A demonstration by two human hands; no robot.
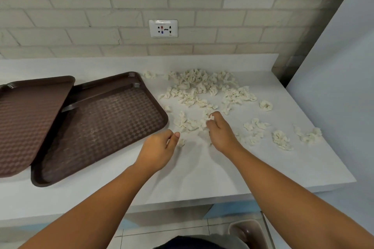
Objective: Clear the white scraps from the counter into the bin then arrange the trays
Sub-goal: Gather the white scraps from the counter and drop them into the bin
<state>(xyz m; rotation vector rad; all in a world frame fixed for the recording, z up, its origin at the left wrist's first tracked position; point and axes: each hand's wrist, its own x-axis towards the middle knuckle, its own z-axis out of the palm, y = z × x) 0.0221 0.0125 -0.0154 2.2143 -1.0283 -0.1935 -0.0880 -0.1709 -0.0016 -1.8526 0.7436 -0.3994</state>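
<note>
Several white scraps [202,87] lie scattered over the right half of the pale counter [202,168]. My right hand [219,131] reaches into a small clump of them and pinches a white scrap at its fingertips. My left hand [159,145] hovers beside it with fingers curled, just right of the trays; a bit of white shows under its fingers, but I cannot tell if it holds it. Two brown trays sit at the left: the larger tray [105,125] lies flat, and a second tray [28,119] leans over its left edge.
A tiled wall with a white socket [163,28] backs the counter. A pale panel [334,66] bounds the counter on the right. Below the counter's front edge, at the bottom right, the rim of a grey bin [249,232] shows on the tiled floor.
</note>
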